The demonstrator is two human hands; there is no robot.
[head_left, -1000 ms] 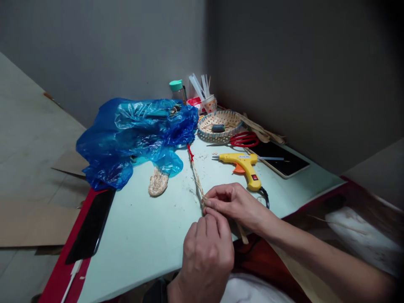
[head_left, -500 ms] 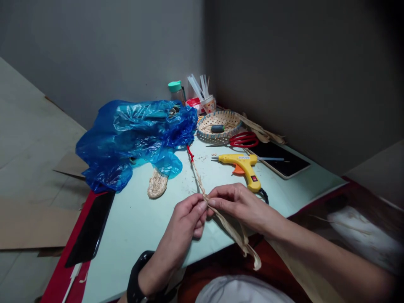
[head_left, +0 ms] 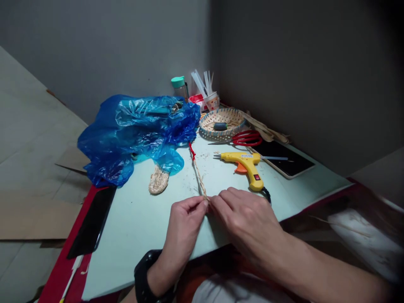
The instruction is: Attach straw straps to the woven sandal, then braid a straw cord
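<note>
A thin braid of pale dried plant strips point(head_left: 199, 177) runs toward me from a red tie point(head_left: 192, 150) near the blue bag. My left hand point(head_left: 186, 223) pinches the braid's near end between thumb and fingers. Right beside it, my right hand point(head_left: 244, 216) has its fingers bent down over the loose strips, its palm turned away from view. Those strip ends are hidden behind the right hand. To the left lies a coiled, woven straw piece point(head_left: 158, 180), partly under the bag.
A crumpled blue plastic bag point(head_left: 142, 130) covers the back left. At the right are a yellow glue gun point(head_left: 248, 162), red-handled scissors point(head_left: 248, 137), a woven basket point(head_left: 206, 131) and a dark phone point(head_left: 285, 159). Another black device point(head_left: 91, 223) lies at the left edge.
My right hand has rolled over, so its back now faces up and covers the loose strips that hung down before. The left hand keeps its pinch on the braid.
</note>
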